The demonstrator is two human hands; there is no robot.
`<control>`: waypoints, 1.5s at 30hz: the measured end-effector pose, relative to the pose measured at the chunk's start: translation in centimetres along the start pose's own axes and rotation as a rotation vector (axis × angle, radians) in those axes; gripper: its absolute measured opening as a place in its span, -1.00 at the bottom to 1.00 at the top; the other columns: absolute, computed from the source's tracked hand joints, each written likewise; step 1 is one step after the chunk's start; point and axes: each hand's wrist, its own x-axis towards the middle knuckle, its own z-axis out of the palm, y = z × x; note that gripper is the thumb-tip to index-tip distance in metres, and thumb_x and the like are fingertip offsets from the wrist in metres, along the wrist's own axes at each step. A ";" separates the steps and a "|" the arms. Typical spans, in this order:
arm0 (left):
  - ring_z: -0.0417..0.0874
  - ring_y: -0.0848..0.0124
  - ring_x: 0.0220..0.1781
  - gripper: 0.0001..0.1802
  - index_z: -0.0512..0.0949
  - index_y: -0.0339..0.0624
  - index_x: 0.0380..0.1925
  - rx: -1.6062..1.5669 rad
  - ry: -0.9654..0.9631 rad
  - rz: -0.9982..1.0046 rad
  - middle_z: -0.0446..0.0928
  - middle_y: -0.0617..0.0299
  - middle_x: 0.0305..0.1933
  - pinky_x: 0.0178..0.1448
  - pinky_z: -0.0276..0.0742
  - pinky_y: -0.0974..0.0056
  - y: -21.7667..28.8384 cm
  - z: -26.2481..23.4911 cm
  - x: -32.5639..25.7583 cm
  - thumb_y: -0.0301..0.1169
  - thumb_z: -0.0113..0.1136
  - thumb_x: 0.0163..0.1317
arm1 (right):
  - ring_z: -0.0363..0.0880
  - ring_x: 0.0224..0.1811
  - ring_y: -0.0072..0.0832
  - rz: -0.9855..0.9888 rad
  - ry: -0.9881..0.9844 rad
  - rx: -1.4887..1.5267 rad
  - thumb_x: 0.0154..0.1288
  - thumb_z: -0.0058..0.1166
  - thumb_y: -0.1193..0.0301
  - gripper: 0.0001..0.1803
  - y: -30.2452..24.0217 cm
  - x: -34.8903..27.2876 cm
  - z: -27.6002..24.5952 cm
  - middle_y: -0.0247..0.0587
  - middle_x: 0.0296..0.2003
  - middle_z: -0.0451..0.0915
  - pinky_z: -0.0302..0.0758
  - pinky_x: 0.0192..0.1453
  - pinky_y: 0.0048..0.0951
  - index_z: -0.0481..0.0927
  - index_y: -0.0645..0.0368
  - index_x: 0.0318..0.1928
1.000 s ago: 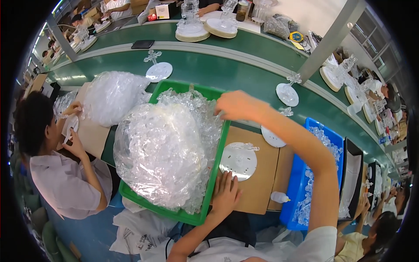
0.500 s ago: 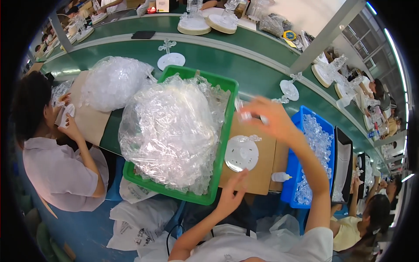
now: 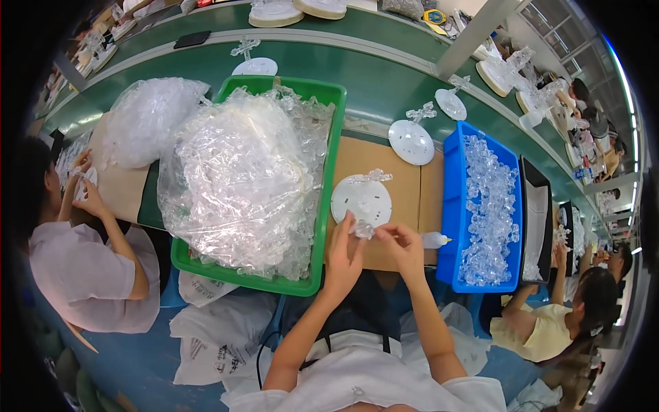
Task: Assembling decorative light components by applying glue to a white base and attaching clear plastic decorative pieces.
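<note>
A white round disc [image 3: 347, 204] lies on brown cardboard in front of me, with a clear plastic piece [image 3: 371, 176] at its far edge. Just at its near edge, my left hand [image 3: 342, 259] pinches a small clear plastic piece [image 3: 362, 231]. The fingers of my right hand [image 3: 403, 248] are pressed together against the right side of that piece. Its exact shape is partly hidden by fingertips. Close to my right hand, a small white squeeze bottle [image 3: 433, 240] lies on its side. Beyond the cardboard stands another white disc [image 3: 412, 144] with a clear cross-shaped piece.
To the left, a green crate [image 3: 334, 172] holds a big bag of clear parts. On the right stands a blue bin [image 3: 449, 206] of clear pieces, with a black tray [image 3: 527, 165] beside it. A green conveyor [image 3: 371, 75] runs behind. Co-workers sit on both sides.
My right hand has come back from the far edge of the cardboard to meet my left hand at the disc. A disc with a cross now shows where it was. The view has shifted.
</note>
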 end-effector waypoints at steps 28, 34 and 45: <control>0.12 -0.11 0.42 -0.47 0.33 -0.19 0.23 0.869 -0.275 0.142 0.15 -0.22 0.34 0.43 0.05 -0.13 -3.5 -0.2 -2.0 -0.45 0.05 0.22 | 0.61 -0.10 -0.50 0.189 0.046 0.440 0.26 0.07 0.54 -0.64 1.8 1.5 -2.8 -0.15 -0.02 0.58 0.55 -0.09 -0.58 0.49 0.34 0.08; 0.11 -0.13 0.41 -0.43 0.36 -0.08 0.25 0.802 -0.247 0.154 0.26 -0.18 0.23 0.40 -0.05 -0.29 -3.7 3.3 -4.4 -0.26 0.14 0.21 | 0.65 -0.30 -0.53 0.190 0.011 0.296 0.22 0.17 0.51 -0.66 1.4 2.3 -3.2 -0.18 -0.17 0.62 0.58 -0.27 -0.60 0.51 0.30 0.01; 0.02 -0.24 0.44 -0.47 0.44 -0.01 0.15 0.908 -0.226 0.209 0.25 -0.10 0.27 0.31 -0.14 -0.48 -4.3 2.9 -4.7 -0.16 0.17 0.15 | 0.66 -0.45 -0.40 -0.213 0.072 -0.702 0.08 0.29 0.42 -0.67 0.6 2.6 3.3 -0.09 -0.42 0.63 0.56 -0.35 -0.45 0.54 0.26 -0.14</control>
